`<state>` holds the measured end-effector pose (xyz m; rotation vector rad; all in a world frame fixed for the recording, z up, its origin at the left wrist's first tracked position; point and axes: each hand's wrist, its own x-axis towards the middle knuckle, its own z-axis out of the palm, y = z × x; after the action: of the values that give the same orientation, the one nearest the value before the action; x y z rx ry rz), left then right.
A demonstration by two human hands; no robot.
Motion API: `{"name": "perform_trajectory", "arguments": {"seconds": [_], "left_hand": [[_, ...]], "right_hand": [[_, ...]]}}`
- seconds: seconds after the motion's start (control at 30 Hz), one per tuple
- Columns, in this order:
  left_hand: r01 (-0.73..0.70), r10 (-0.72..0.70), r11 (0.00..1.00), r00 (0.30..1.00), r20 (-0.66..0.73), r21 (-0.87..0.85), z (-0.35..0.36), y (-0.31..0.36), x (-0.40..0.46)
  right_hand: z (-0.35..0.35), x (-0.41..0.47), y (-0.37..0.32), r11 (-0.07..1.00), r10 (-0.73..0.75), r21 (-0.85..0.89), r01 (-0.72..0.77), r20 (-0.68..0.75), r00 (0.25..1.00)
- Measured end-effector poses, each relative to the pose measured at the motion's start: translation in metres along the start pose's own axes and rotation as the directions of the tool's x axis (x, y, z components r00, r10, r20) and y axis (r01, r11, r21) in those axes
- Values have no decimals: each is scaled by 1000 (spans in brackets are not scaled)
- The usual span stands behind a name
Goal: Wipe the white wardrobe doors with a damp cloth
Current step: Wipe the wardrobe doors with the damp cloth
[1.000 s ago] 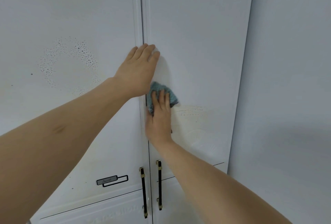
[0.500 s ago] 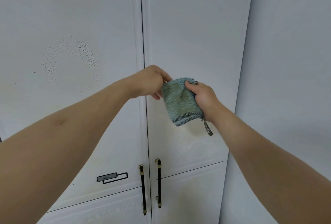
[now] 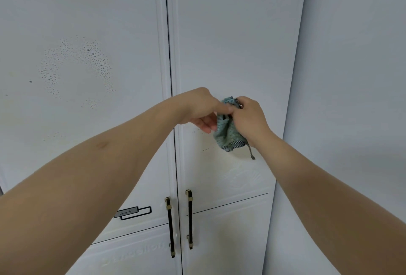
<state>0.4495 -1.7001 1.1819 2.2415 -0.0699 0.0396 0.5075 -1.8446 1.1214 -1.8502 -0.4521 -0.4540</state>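
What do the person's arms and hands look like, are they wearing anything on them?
Both arms are bare right down to the frame edge: no sleeves, gloves, watch or bracelets in view. The left hand and right hand show no rings that I can make out. A small darker mark sits on the left forearm.

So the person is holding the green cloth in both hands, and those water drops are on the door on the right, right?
Almost. Both hands, left hand and right hand, do hold the green cloth. But the water drops are on the left door, not the right door. The head view shows them in a ring shape there.
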Motion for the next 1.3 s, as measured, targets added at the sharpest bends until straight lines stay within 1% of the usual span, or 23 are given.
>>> {"name": "perform_trajectory", "arguments": {"seconds": [0.1,0.13,0.2,0.27,0.3,0.37,0.43,0.5,0.53,0.6,0.63,0.67,0.73,0.8,0.87,0.93,1.0,1.07,1.13,1.17,1.2,1.23,1.3], "left_hand": [[14,-12,1000,995,-95,17,7,9,3],[13,-14,1000,989,-147,-4,8,12,4],[3,-21,997,973,-229,-80,8,19,6],[19,-61,990,954,-294,-142,8,22,7],[25,-69,990,946,-317,-140,8,23,8],[20,-58,994,933,-356,-110,8,23,10],[-4,-41,993,921,-387,-114,4,22,10],[-62,-1,990,897,-441,-128,-7,17,7],[-110,42,988,867,-497,-109,-14,14,7],[-169,160,985,767,-621,46,-27,6,3],[-155,217,976,721,-658,151,-31,3,-1],[-125,270,958,694,-668,257,-34,-1,-4],[-84,373,894,684,-627,440,-35,-9,-9],[-76,453,821,691,-563,566,-33,-18,-11],[-77,503,764,694,-516,641,-34,-28,-11],[-75,525,729,699,-485,681,-33,-35,-9],[-76,548,693,702,-456,716,-32,-39,-7],[-95,590,651,688,-423,754,-30,-42,-4],[-101,632,584,680,-372,806,-28,-46,-1],[-77,637,532,693,-338,843,-28,-47,0],[-37,631,468,713,-304,883,-26,-48,0],[5,624,398,732,-275,917,-26,-49,1],[57,618,295,750,-236,954,-25,-53,1]], "right_hand": [[0,-1,-4,967,94,239,-92,4,996],[-1,-5,-4,957,76,278,-82,30,997],[0,-15,0,950,-31,311,-5,111,993],[3,-25,7,962,-158,248,110,179,971],[4,-27,10,969,-191,188,160,160,968],[8,-21,10,979,-200,39,198,41,979],[8,-9,8,978,-203,-58,199,-75,976],[4,4,7,963,-257,-138,233,-195,946],[2,11,6,948,-299,-189,257,-250,921],[3,20,3,906,-404,-264,330,-309,861],[8,23,2,882,-453,-292,370,-307,837],[16,26,3,863,-485,-313,398,-288,826],[37,29,9,825,-530,-366,431,-235,815],[61,23,20,784,-578,-408,468,-206,790],[82,11,30,731,-647,-415,541,-170,743],[100,-6,43,657,-708,-431,618,-72,703],[109,-19,65,557,-762,-454,695,54,645],[105,-25,96,410,-805,-481,775,208,555],[93,-23,120,303,-804,-477,825,337,490],[88,-21,126,283,-798,-472,835,366,478],[84,-18,129,295,-790,-459,838,377,484],[79,-18,124,338,-783,-447,828,355,512],[69,-14,101,493,-764,-426,759,205,611]]}}
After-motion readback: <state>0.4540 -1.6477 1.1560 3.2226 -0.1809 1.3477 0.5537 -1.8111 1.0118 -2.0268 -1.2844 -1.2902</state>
